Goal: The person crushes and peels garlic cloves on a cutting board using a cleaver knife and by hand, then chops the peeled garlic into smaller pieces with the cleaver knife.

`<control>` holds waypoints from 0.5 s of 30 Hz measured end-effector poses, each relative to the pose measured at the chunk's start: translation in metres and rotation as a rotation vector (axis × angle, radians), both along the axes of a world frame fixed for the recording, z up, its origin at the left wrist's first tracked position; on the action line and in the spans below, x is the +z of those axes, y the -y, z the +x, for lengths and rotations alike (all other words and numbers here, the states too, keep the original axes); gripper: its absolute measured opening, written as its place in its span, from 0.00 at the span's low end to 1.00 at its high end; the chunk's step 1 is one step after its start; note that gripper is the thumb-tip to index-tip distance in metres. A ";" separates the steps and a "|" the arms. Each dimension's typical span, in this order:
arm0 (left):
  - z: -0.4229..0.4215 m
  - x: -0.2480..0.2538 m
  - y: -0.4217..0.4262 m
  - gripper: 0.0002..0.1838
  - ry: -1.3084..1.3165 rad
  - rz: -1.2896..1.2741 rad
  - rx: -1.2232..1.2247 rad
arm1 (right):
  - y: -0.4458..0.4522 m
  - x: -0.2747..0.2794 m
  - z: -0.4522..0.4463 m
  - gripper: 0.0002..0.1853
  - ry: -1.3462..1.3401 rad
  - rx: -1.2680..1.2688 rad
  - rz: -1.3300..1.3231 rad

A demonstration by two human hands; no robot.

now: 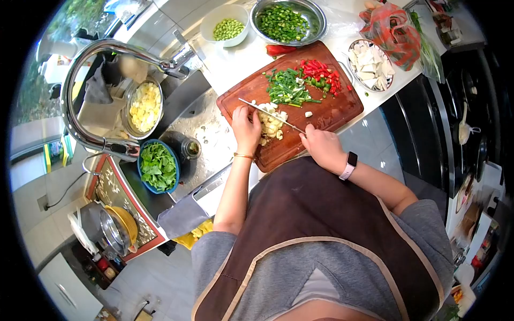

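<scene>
A kitchen knife (278,119) lies slanting across the wooden cutting board (337,111), its handle in my closed right hand (324,150). Close to the far part of the blade is my left hand (246,131), fingers curled down on the board; what they hold, if anything, is hidden. Pale chopped garlic (271,128) is heaped beside the blade, between my hands. Further up the board are cut green onions (289,88) and chopped red peppers (322,75). A single white piece (308,114) sits apart, right of the knife.
Behind the board stand a bowl of green beans (228,29) and a metal bowl of chopped greens (282,24). A plate of white slices (370,64) is at right. Leftward are the sink faucet (69,91), a blue basket of leaves (159,167) and a small jar (190,148).
</scene>
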State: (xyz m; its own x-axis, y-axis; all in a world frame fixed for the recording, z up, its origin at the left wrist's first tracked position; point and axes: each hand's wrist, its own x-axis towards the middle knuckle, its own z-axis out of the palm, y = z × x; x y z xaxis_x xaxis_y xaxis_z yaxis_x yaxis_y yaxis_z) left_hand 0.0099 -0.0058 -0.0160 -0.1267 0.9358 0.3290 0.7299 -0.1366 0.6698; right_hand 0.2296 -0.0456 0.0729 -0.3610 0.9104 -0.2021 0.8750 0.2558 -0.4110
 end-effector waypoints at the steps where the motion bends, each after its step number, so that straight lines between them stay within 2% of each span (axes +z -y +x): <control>1: 0.000 0.000 -0.001 0.05 0.043 -0.063 -0.003 | -0.002 -0.005 -0.001 0.12 -0.003 -0.009 -0.004; 3: 0.002 -0.001 0.001 0.04 0.054 -0.071 -0.004 | -0.003 -0.015 -0.003 0.12 -0.074 0.023 0.058; 8: 0.007 0.000 0.002 0.04 0.013 -0.044 -0.029 | -0.021 -0.034 -0.027 0.14 -0.065 -0.028 0.020; 11: 0.008 0.008 0.002 0.04 0.050 -0.074 -0.029 | -0.028 -0.029 -0.025 0.14 -0.122 -0.030 0.002; 15: 0.000 0.008 0.003 0.04 0.062 -0.077 0.026 | -0.024 0.007 -0.005 0.14 -0.119 -0.061 0.043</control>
State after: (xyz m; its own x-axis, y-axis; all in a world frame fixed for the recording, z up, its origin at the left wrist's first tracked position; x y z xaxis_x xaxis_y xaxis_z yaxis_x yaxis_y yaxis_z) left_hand 0.0101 -0.0090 -0.0082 -0.1696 0.9540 0.2474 0.6895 -0.0646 0.7214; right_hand 0.2249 -0.0214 0.0803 -0.3238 0.9383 -0.1214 0.8354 0.2234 -0.5021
